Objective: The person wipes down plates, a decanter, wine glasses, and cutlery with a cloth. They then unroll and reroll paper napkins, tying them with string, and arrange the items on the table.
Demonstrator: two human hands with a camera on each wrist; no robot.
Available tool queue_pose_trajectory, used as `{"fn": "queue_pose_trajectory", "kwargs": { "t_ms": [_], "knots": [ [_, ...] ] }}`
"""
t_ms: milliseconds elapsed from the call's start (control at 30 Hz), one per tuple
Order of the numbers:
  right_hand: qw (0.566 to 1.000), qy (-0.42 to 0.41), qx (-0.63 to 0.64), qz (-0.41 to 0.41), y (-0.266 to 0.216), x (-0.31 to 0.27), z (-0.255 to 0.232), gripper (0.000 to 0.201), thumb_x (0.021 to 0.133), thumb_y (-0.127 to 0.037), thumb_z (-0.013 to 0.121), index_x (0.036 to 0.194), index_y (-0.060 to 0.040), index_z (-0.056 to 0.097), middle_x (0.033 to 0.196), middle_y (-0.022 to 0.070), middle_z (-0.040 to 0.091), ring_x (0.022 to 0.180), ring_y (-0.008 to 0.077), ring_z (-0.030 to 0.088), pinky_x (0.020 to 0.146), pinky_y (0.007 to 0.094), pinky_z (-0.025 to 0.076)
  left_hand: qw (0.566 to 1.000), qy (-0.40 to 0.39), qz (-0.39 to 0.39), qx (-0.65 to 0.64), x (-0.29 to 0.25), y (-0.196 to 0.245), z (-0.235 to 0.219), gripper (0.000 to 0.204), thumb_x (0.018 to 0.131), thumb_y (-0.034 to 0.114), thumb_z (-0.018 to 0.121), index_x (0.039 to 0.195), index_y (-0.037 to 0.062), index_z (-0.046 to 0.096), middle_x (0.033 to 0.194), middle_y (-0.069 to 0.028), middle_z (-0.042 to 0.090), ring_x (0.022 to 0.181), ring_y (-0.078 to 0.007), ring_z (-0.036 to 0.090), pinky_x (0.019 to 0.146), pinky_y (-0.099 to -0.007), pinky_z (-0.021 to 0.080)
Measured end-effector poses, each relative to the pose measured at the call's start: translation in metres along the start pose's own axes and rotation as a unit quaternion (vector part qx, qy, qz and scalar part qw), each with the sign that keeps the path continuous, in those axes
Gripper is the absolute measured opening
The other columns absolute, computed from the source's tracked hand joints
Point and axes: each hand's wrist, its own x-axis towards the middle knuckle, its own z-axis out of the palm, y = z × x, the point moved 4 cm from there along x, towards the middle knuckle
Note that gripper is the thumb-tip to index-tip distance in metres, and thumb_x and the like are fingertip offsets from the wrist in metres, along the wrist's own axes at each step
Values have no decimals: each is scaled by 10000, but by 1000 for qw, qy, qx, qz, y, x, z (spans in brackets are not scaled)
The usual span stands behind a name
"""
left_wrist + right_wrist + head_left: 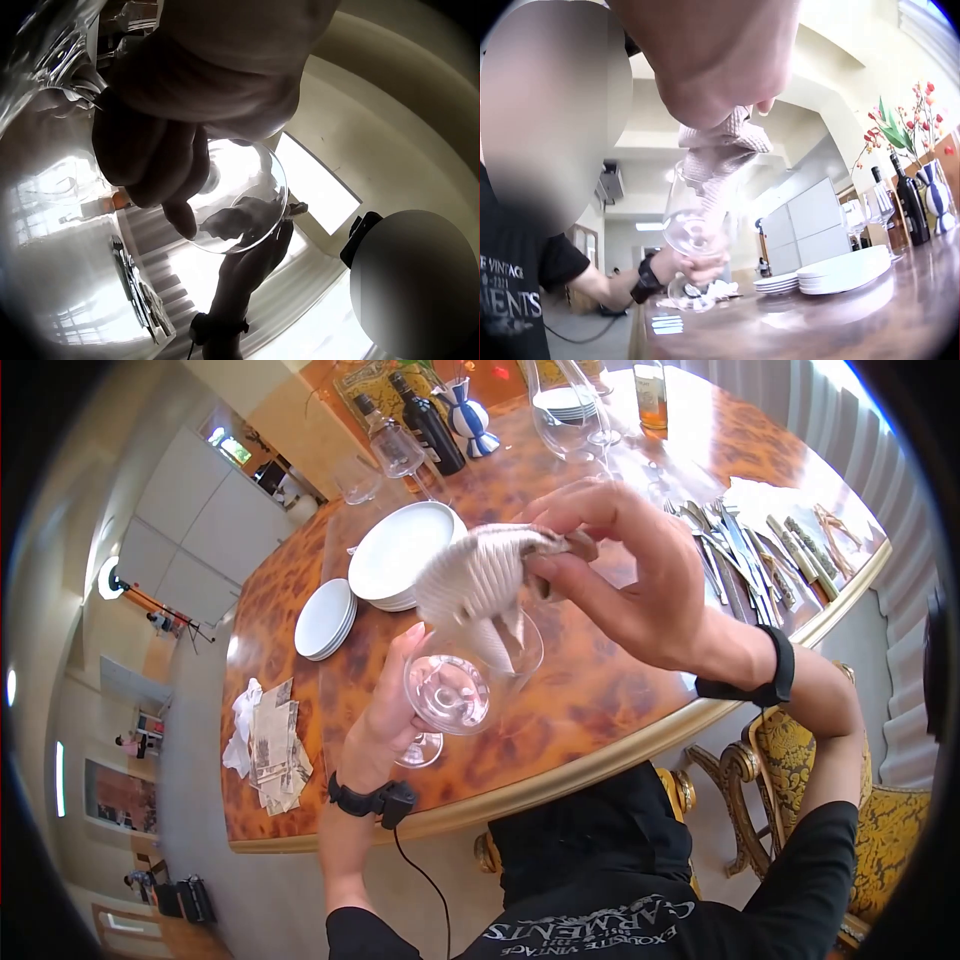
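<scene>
My left hand (377,715) grips a clear stemmed wine glass (450,695) by the lower bowl, and the glass tilts with its mouth toward my right hand (645,585). Thumb and fingers of the right hand pinch a pale ribbed cloth (465,575). One end of this cloth hangs down inside the bowl, which the right wrist view shows from the side, with the cloth (714,184) entering the glass (696,232). In the left wrist view, the left fingers wrap the glass and the cloth (244,217) shows through the bowl.
Stacked white plates (405,550) and smaller plates (325,618) stand beyond the left hand. Cutlery (735,555) lies at right, folded printed napkins (278,745) at left. Bottles (428,422), a blue-and-white vase (468,422) and a large glass decanter (570,420) stand at the back.
</scene>
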Motion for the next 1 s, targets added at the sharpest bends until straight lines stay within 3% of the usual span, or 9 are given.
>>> {"fn": "queue_pose_trajectory", "kwargs": {
  "t_ms": [67, 200, 400, 533, 567, 633, 800, 900, 1000],
  "knots": [
    [973, -32, 123, 191, -1, -8, 12, 172, 846, -32, 666, 1009, -18, 611, 889, 146, 644, 808, 327, 639, 668, 392, 523, 995, 56, 41, -78, 0, 3, 14, 684, 969, 565, 355, 1184, -49, 568, 809, -158, 692, 714, -242, 677, 685, -326, 561],
    [934, -297, 192, 36, -10, -25, 36, 254, 916, -226, 604, 1045, -7, 600, 978, 161, 645, 959, 338, 629, 1030, 581, 371, 976, 206, -66, -32, -16, 33, 56, 700, 974, 594, 312, 1160, -23, 584, 744, -62, 685, 582, -86, 593, 520, -199, 445],
    [919, -368, 138, -33, -18, -38, 55, 275, 904, -261, 644, 1120, -90, 638, 1034, 104, 669, 1045, 315, 618, 1070, 656, 279, 986, -15, -142, 89, -9, 1, 17, 766, 960, 645, 322, 889, -23, 689, 534, 51, 476, 448, -38, 287, 424, -197, 233],
    [916, -302, 150, 218, 4, -36, 53, 338, 896, -277, 665, 1129, -35, 628, 1075, 161, 669, 895, 274, 639, 889, 435, 464, 977, 70, 136, 148, -9, 29, 30, 851, 881, 690, 517, 1318, -39, 481, 743, -41, 615, 523, -75, 472, 471, -207, 359],
    [819, -299, 254, 420, 9, -37, 49, 379, 914, -280, 667, 1164, -4, 595, 983, 145, 654, 847, 195, 619, 759, 344, 482, 878, 127, 291, 359, -13, 38, 37, 913, 815, 664, 620, 1360, -42, 430, 809, -89, 636, 592, -133, 555, 528, -239, 429],
    [816, -236, 343, 402, 11, -40, 59, 404, 918, -288, 669, 1175, 9, 577, 957, 155, 634, 843, 166, 602, 747, 330, 480, 617, 205, 428, 628, -23, 44, 60, 1073, 645, 562, 834, 1408, -42, 382, 934, -198, 656, 800, -290, 689, 717, -343, 546],
    [909, -306, 253, 125, -7, -39, 51, 420, 916, -289, 657, 1199, 2, 550, 1049, 167, 640, 997, 325, 604, 941, 392, 472, 789, 137, 305, 515, -25, 44, 33, 837, 811, 607, 638, 1325, -40, 506, 773, -95, 638, 627, -127, 602, 561, -240, 469],
    [922, -336, 184, 56, -8, -42, 55, 351, 914, -284, 648, 1133, -14, 601, 1104, 164, 650, 1099, 370, 576, 955, 432, 465, 989, -49, -84, 112, -8, 16, 11, 692, 960, 552, 462, 1351, -18, 498, 853, -11, 612, 637, -30, 510, 551, -178, 393],
    [909, -330, 179, 181, 3, -43, 58, 344, 932, -277, 635, 1132, 0, 605, 1080, 159, 655, 1027, 342, 613, 942, 411, 466, 966, 72, 152, 197, -5, 23, 21, 745, 933, 542, 557, 1395, -28, 428, 860, -6, 592, 674, -33, 543, 547, -195, 405]
  ]
}}
